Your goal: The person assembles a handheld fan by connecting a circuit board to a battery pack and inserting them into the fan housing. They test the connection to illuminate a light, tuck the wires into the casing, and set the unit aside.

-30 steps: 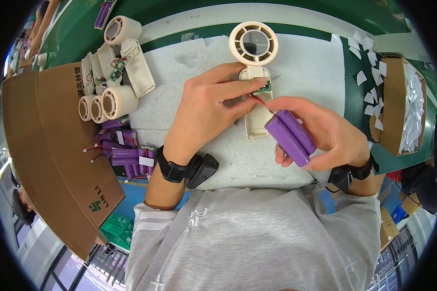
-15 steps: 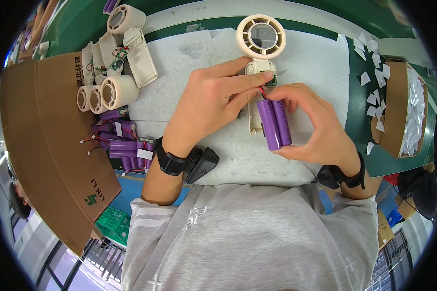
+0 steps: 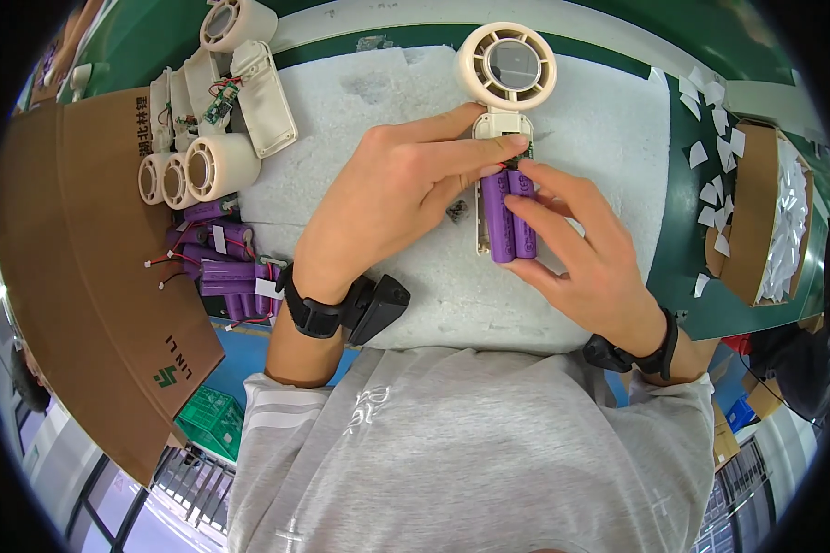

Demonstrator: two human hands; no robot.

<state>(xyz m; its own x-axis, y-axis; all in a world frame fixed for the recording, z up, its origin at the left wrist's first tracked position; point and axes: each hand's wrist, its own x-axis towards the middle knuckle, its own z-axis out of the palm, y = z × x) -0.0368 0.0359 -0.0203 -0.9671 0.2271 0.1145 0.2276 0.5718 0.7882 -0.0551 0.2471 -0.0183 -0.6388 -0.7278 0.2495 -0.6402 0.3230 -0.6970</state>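
A cream handheld fan lies on the foam sheet, round head away from me, its handle opened up. My left hand is closed at the top of the handle, index finger and thumb over the circuit board and the red and black wires. A purple twin-cell battery pack lies along the open handle, tilted little if at all. My right hand grips it, fingers on its top and right side, thumb at the near end. The pack hides most of the handle's inside.
Several more open fans and a heap of wired purple battery packs lie at left, by a large cardboard box. On the right are loose white paper pieces and a carton of white pieces. White foam covers the worktop.
My right hand has brought the battery pack left and away from me, lowering it over the open handle. Its fingers have shifted onto the pack's top. My left hand stays at the circuit board.
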